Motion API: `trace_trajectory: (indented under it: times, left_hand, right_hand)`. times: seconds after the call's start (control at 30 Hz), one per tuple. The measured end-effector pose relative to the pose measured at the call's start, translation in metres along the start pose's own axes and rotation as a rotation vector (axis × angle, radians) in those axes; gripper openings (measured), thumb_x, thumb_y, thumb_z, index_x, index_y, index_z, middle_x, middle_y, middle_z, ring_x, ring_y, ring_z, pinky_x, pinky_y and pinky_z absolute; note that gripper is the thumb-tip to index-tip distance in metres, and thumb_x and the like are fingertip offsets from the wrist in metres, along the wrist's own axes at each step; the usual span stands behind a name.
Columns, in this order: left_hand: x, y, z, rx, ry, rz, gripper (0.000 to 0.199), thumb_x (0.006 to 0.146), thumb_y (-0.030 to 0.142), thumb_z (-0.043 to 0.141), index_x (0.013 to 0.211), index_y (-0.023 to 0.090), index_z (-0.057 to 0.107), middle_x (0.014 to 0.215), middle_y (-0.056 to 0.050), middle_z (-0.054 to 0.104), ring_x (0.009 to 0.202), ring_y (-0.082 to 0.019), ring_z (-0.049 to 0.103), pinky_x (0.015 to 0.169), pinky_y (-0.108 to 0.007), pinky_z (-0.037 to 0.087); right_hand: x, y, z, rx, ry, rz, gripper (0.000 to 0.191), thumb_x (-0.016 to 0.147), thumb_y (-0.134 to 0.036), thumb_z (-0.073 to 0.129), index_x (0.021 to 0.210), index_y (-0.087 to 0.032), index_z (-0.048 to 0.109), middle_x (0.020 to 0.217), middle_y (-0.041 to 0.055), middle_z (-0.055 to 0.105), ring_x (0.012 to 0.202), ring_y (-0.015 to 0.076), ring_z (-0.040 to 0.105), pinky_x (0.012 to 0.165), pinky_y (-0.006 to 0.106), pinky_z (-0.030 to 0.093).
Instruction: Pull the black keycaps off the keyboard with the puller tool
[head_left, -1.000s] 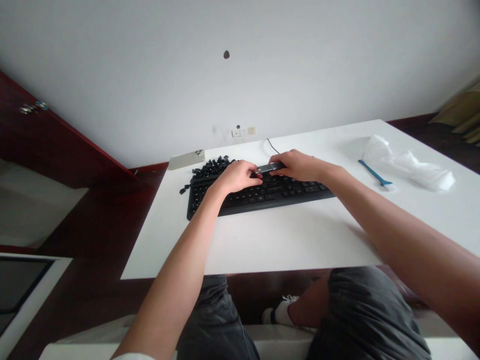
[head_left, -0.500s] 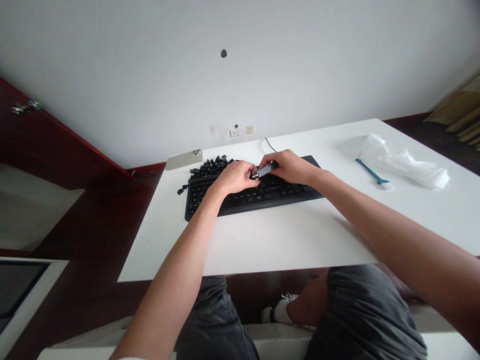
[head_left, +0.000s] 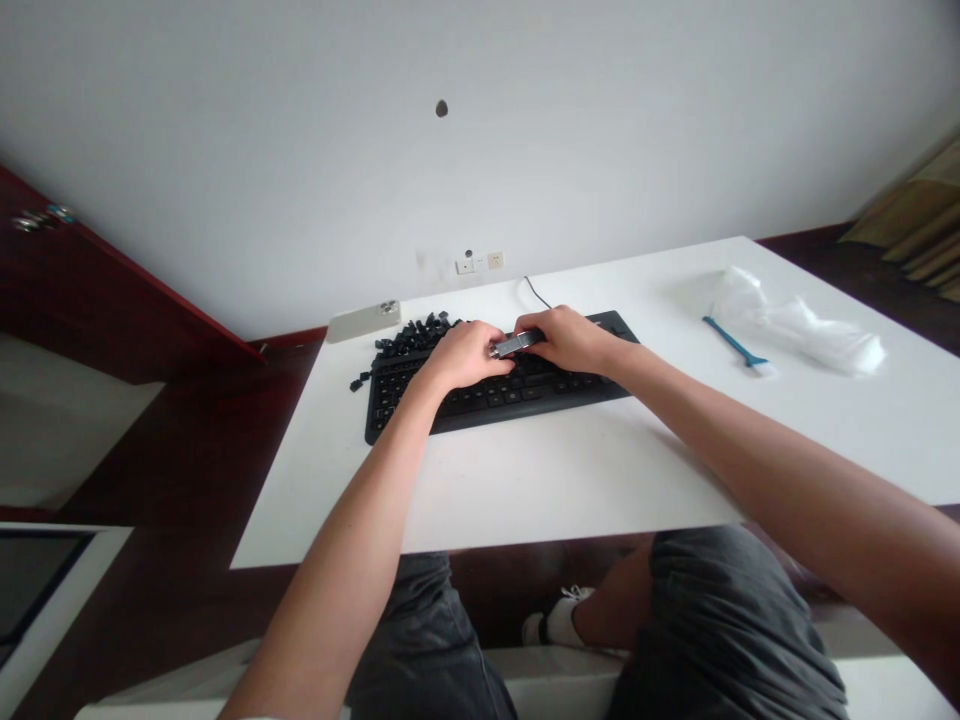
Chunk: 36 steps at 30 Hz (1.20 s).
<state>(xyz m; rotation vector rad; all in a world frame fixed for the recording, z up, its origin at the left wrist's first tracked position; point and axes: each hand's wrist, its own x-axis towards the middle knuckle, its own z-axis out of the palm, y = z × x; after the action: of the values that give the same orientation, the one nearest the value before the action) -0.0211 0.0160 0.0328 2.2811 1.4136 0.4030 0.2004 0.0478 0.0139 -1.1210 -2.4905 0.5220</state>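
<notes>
A black keyboard [head_left: 487, 402] lies on the white table [head_left: 525, 480]. Over its middle, my right hand [head_left: 562, 338] is closed on a small silver metal tool [head_left: 516, 344], which points left. My left hand [head_left: 469, 354] is at the tool's left end, fingers curled toward it; whether something small is between its fingertips is hidden. Behind the keyboard's left part lies a pile of loose black keycaps [head_left: 412, 335], with a few stray ones at its left.
A phone [head_left: 365, 321] lies at the table's back left. At the right are a blue brush [head_left: 733, 343] and a crumpled clear plastic bag [head_left: 802, 322]. A cable [head_left: 536, 293] runs behind the keyboard, near the wall with sockets.
The silver tool has turned a little flatter and moved slightly left with my right hand. The whole view has shifted slightly.
</notes>
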Motion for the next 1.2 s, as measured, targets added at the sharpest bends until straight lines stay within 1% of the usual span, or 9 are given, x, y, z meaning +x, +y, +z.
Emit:
trace_trajectory:
  times: [0.17,0.37,0.5,0.7,0.83,0.93,1.03,1.1,1.2]
  left_hand:
    - [-0.002,0.001,-0.002,0.010,0.009,-0.030,0.023,0.078,0.032,0.081,0.071,0.021,0.062,0.059,0.004,0.053,0.056,-0.013,0.046,0.060,-0.031,0.026]
    - [0.000,-0.006,0.000,-0.055,0.029,-0.059,0.017,0.079,0.030,0.081,0.093,0.022,0.074,0.063,0.003,0.058,0.057,-0.014,0.046,0.061,-0.030,0.028]
    - [0.001,-0.009,0.000,-0.094,-0.016,-0.069,0.014,0.082,0.032,0.079,0.092,0.023,0.078,0.061,0.004,0.053,0.056,-0.014,0.042,0.060,-0.031,0.026]
    - [0.000,-0.011,-0.006,-0.130,-0.088,0.000,0.013,0.080,0.030,0.082,0.089,0.021,0.079,0.063,0.005,0.050,0.059,-0.012,0.041,0.062,-0.030,0.026]
    - [-0.001,-0.012,-0.006,-0.157,-0.099,0.041,0.016,0.082,0.033,0.079,0.092,0.021,0.077,0.063,0.007,0.046,0.059,-0.012,0.038,0.062,-0.030,0.026]
    - [-0.002,-0.010,-0.004,-0.184,-0.065,0.136,0.014,0.084,0.033,0.074,0.084,0.020,0.071,0.066,0.006,0.042,0.062,-0.012,0.036,0.062,-0.030,0.025]
    - [-0.004,-0.007,-0.003,-0.197,-0.093,0.179,0.007,0.083,0.023,0.066,0.077,0.020,0.063,0.066,0.006,0.039,0.063,-0.012,0.034,0.063,-0.031,0.025]
    - [-0.005,-0.005,-0.004,-0.184,-0.117,0.167,0.009,0.079,0.016,0.062,0.074,0.021,0.057,0.065,0.005,0.041,0.061,-0.013,0.035,0.062,-0.032,0.024]
    - [-0.005,-0.002,-0.005,-0.131,-0.122,0.163,0.016,0.073,0.011,0.061,0.073,0.022,0.050,0.065,0.005,0.046,0.059,-0.013,0.040,0.060,-0.034,0.024]
  right_hand:
    - [0.001,-0.002,-0.002,0.018,-0.023,-0.013,0.012,0.090,-0.018,0.064,0.095,-0.020,0.074,0.078,0.0027,0.071,0.069,0.0171,0.057,0.070,0.030,0.038]
    - [0.001,-0.011,-0.005,0.033,-0.070,-0.127,0.030,0.081,-0.007,0.056,0.098,-0.021,0.076,0.088,0.0038,0.076,0.076,0.0180,0.062,0.073,0.030,0.040]
    - [-0.001,-0.019,-0.008,-0.014,-0.105,-0.153,0.032,0.079,-0.005,0.054,0.095,-0.023,0.074,0.088,0.0028,0.076,0.078,0.0186,0.064,0.074,0.031,0.040]
    - [-0.011,-0.035,-0.015,-0.171,-0.170,-0.195,0.029,0.077,-0.001,0.054,0.089,-0.023,0.068,0.094,0.0054,0.075,0.077,0.0193,0.063,0.065,0.032,0.033]
    - [-0.014,-0.038,-0.021,-0.147,-0.191,-0.210,0.015,0.093,-0.016,0.057,0.086,-0.022,0.068,0.092,0.0066,0.074,0.074,0.0186,0.062,0.064,0.032,0.032]
    - [-0.015,-0.039,-0.024,-0.101,-0.176,-0.163,0.027,0.103,-0.037,0.053,0.090,-0.023,0.071,0.087,0.0068,0.074,0.068,0.0184,0.058,0.064,0.033,0.032]
    - [-0.016,-0.040,-0.025,0.004,-0.145,-0.123,0.039,0.104,-0.054,0.052,0.100,-0.024,0.076,0.088,0.0059,0.076,0.070,0.0197,0.060,0.069,0.034,0.037]
    - [-0.016,-0.040,-0.025,0.068,-0.109,-0.101,0.044,0.103,-0.061,0.051,0.103,-0.026,0.078,0.087,0.0040,0.076,0.072,0.0198,0.060,0.071,0.034,0.040]
    - [-0.016,-0.041,-0.027,0.088,-0.085,-0.041,0.049,0.104,-0.065,0.047,0.097,-0.027,0.077,0.071,0.0008,0.068,0.064,0.0183,0.053,0.066,0.033,0.038]
